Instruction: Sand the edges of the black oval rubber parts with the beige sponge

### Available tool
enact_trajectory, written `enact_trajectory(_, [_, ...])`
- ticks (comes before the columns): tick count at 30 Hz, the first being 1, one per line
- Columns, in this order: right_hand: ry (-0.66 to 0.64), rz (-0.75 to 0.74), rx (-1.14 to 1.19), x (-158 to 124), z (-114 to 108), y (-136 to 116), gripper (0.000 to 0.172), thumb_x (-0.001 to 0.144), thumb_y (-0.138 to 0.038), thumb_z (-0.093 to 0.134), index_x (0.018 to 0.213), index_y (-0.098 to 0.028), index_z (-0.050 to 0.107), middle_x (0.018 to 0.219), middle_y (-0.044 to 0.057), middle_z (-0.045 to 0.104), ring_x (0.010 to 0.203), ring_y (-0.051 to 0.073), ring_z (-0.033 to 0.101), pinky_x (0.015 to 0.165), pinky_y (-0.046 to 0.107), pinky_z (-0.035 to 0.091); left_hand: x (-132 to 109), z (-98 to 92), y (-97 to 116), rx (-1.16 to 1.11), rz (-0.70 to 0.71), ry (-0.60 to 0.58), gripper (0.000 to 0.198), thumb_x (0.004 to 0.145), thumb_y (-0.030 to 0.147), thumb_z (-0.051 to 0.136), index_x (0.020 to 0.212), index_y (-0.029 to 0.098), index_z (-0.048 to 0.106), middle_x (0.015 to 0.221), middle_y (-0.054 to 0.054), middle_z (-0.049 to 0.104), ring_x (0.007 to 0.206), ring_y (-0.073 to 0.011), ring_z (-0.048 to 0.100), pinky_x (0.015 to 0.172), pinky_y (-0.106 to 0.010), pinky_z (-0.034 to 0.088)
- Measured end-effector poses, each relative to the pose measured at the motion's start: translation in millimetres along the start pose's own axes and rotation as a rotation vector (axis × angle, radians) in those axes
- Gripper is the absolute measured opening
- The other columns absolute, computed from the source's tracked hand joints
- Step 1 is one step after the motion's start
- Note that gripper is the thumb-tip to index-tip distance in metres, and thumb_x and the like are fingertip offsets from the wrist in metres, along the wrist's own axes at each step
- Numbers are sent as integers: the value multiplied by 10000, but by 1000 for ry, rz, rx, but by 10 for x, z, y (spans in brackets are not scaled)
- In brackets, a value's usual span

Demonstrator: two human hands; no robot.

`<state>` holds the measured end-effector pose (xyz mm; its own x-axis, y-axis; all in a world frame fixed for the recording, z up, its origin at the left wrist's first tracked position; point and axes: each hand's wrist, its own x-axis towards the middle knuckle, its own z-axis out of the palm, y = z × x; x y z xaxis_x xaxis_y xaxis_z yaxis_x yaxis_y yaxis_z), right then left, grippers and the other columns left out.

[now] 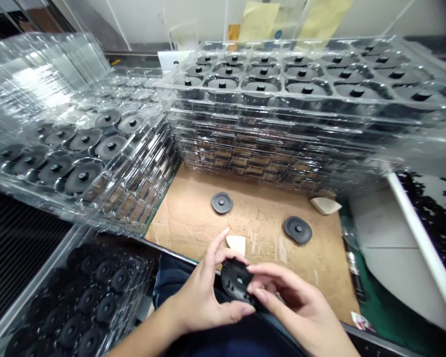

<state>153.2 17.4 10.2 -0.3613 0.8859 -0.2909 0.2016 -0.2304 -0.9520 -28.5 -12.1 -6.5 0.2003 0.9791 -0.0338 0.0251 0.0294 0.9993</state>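
Near the front edge of the cardboard, my left hand grips a black oval plastic part by its rim, thumb below and fingers above. The part is tilted, showing a face with small raised bumps and a light spot at its centre. My right hand has thumb and fingertips pinched at the part's right side; whether a small piece sits between them is hidden. Just beyond lies a white wedge-shaped piece. Two dark grey discs with centre posts rest on the cardboard, a left disc and a right disc.
A tall stack of clear trays filled with grey discs stands at the back. Another tray stack is on the left, and a lower tray holds black parts. At right are a white bin with small black pieces and a pen-like tool.
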Motion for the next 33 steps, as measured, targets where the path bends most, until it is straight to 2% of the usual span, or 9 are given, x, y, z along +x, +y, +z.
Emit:
enact_trajectory(3, [-242, 81, 79, 92, -9, -101, 202, 750, -323, 635, 912, -203, 637, 720, 7, 660, 650, 130, 606, 622, 234, 483, -6, -17, 14, -127, -92, -84, 967, 656, 225, 690, 1373, 197, 43, 1087, -92, 561, 1049, -224, 516, 970, -362, 297])
enact_trajectory(5, [-338, 128, 104, 146, -36, -160, 196, 746, -319, 646, 899, -197, 634, 732, 11, 672, 659, 125, 609, 636, 236, 476, -14, -21, 21, -201, -142, -117, 984, 640, 245, 701, 1371, 191, 45, 1068, -86, 565, 1036, -225, 522, 964, -368, 300])
enact_trajectory(13, [-385, 178, 223, 192, -22, -234, 188, 689, -278, 699, 846, -191, 644, 639, -22, 641, 570, 89, 554, 578, 200, 437, -28, -35, 56, -289, -226, -165, 966, 617, 261, 713, 1364, 196, 104, 1034, -79, 597, 1020, -230, 547, 948, -375, 317])
enact_trajectory(18, [-422, 253, 305, 146, -17, -220, 136, 688, -247, 700, 723, -169, 594, 650, -27, 610, 611, 90, 567, 607, 197, 440, -34, -8, 22, -296, -244, -169, 1064, 548, 213, 763, 1365, 230, 82, 1010, -60, 596, 977, -226, 561, 962, -402, 306])
enact_trajectory(21, [-388, 272, 308, 99, -49, -149, 150, 695, -257, 700, 708, -169, 578, 655, -34, 606, 614, 78, 568, 602, 177, 432, -33, 25, -4, -272, -229, -157, 1061, 548, 184, 762, 1364, 238, 86, 1044, -66, 582, 1011, -228, 544, 968, -398, 299])
enact_trajectory(25, [-238, 275, 298, 43, -76, -51, 168, 674, -294, 720, 731, -176, 615, 639, -23, 645, 606, 91, 594, 597, 182, 444, 0, 55, 7, -213, -154, -98, 1002, 568, 186, 757, 1356, 237, 141, 1085, -88, 576, 1058, -234, 519, 974, -371, 293])
enact_trajectory(29, [-122, 287, 374, 7, -69, -6, 204, 610, -316, 761, 695, -180, 636, 621, -8, 666, 598, 110, 619, 598, 188, 470, 69, 74, 41, -165, -108, -86, 982, 558, 160, 761, 1349, 253, 187, 1142, -101, 570, 1082, -236, 510, 975, -359, 296])
enact_trajectory(31, [-69, 251, 369, 4, -104, 58, 198, 606, -324, 760, 692, -189, 644, 626, -9, 666, 599, 111, 620, 598, 178, 478, 94, 94, 31, -159, -198, -104, 852, 507, 190, 791, 1255, 232, 385, 1093, -83, 599, 1044, -230, 522, 941, -328, 324])
enact_trajectory(33, [4, 190, 288, 34, -189, 193, 187, 634, -352, 729, 717, -202, 655, 604, -15, 647, 580, 113, 611, 579, 168, 483, 100, 111, -6, -181, -378, -133, 484, 491, 334, 789, 913, 178, 612, 839, -41, 641, 811, -185, 573, 773, -278, 410])
